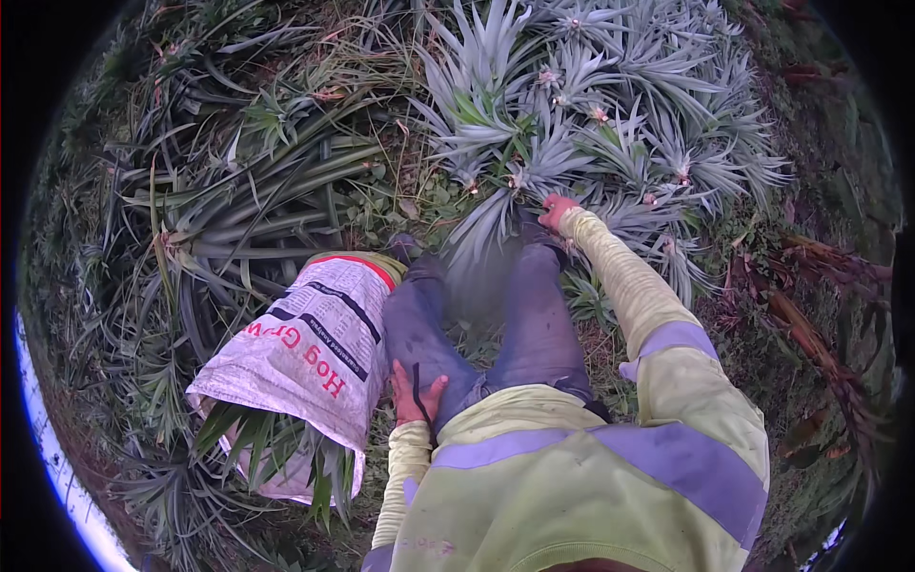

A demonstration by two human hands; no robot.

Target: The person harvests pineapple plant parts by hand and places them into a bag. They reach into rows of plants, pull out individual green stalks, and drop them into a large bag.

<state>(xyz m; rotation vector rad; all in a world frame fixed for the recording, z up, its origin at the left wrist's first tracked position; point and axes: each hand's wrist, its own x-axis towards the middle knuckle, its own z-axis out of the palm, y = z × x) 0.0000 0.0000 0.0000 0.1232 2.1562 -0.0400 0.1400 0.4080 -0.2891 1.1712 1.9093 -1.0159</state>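
My right hand [556, 212] reaches down by my right boot [541, 238], at the near edge of a pile of grey-green pineapple suckers [658, 124]. Its fingers are curled, and the leaves and boot hide what they hold, if anything. Just left of it, a pineapple sucker [488, 221] hangs its long leaves between my legs. On my left thigh my left hand [416, 396] rests with fingers apart. A thin black strip [416, 381] crosses it; I cannot tell whether it is a strap or a handle. Beside that hand lies a white woven sack [305, 334].
Green leaves [276, 448] stick out of the sack's near, open end. Large pineapple plants [181, 238] with long leaves spread on the left. Brown dry stalks [810, 329] lie at the right. Weeds and cut grass [400, 195] cover the ground ahead.
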